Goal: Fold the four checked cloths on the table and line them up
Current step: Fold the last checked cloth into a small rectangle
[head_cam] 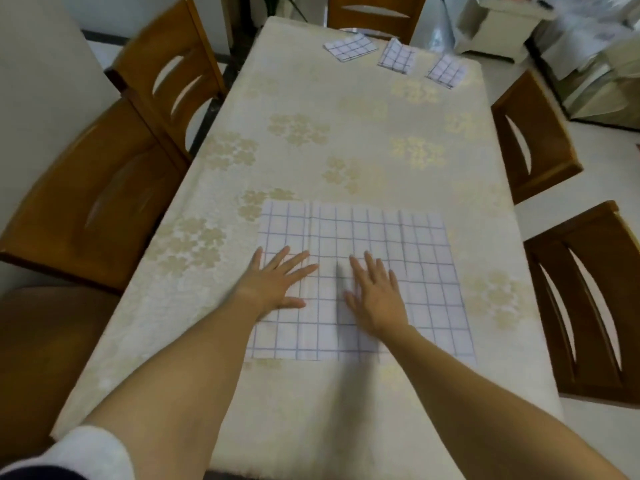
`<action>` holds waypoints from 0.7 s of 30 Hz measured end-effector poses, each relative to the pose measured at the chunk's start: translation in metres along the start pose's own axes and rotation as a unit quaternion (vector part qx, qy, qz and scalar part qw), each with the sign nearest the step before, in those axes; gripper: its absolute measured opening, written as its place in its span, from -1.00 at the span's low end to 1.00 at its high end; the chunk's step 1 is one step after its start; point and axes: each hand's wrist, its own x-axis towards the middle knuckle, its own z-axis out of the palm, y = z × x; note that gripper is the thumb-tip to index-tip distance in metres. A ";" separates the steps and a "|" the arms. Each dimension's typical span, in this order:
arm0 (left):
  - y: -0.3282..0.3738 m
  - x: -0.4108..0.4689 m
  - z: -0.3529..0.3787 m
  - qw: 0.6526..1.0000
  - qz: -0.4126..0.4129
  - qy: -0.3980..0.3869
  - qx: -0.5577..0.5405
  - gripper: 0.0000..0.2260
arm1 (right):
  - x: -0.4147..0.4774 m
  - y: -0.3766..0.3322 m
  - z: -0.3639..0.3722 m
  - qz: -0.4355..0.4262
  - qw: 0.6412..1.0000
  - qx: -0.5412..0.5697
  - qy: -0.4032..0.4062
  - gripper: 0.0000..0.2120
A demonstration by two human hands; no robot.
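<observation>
My left hand (277, 284) and right hand (375, 296) lie flat and open on the last cloth (426, 271) | three folded cloths (396, 57) wait far ahead | one left to fold

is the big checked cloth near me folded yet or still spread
Spread: the large white blue-checked cloth lies flat in one layer on the table, both hands' straight fingers pressing it.

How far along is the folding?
Done: three folded cloths lie in a rough row at the table's far end. In hand: the fourth cloth lies spread open, left hand and right hand flat on it. Left: fold it and add it to the row.
</observation>
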 end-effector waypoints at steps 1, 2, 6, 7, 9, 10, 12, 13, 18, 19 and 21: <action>-0.008 0.001 -0.006 1.000 0.003 -0.008 0.021 -0.28 | 0.010 0.006 -0.002 0.014 1.000 -0.014 -0.010 -0.34; -0.014 0.001 -0.011 0.999 0.000 -0.011 0.031 -0.28 | 0.018 0.014 -0.005 0.027 0.999 -0.022 -0.018 -0.33; 0.001 0.015 -0.024 0.996 -0.056 0.073 0.012 -0.34 | 0.033 0.035 0.000 0.055 0.997 -0.032 -0.051 -0.32; 0.016 0.021 -0.025 0.993 -0.066 0.093 -0.017 -0.35 | 0.033 0.033 0.005 0.064 0.996 -0.033 -0.056 -0.32; 0.051 0.034 -0.024 0.987 -0.085 0.105 -0.091 -0.35 | 0.034 0.022 0.016 0.097 0.994 -0.026 -0.042 -0.29; 0.065 0.041 -0.022 0.983 -0.097 0.106 -0.114 -0.36 | 0.036 0.016 0.021 0.113 0.993 -0.026 -0.029 -0.28; 0.077 0.053 -0.017 0.979 -0.117 0.104 -0.133 -0.38 | 0.043 0.007 0.025 0.129 0.991 -0.024 -0.015 -0.27; 0.075 0.057 -0.014 0.978 -0.122 0.107 -0.135 -0.39 | 0.047 0.007 0.025 0.128 0.991 -0.022 -0.013 -0.28; 0.045 0.056 0.003 0.971 -0.153 0.144 -0.110 -0.41 | 0.049 0.024 0.015 0.074 0.997 -0.007 0.002 -0.32; 0.042 0.054 0.004 0.968 -0.171 0.145 -0.112 -0.40 | 0.047 0.028 0.014 0.066 0.998 -0.007 0.000 -0.33; 0.038 0.050 0.005 0.963 -0.192 0.144 -0.123 -0.40 | 0.043 0.039 0.010 0.068 0.998 -0.003 0.005 -0.33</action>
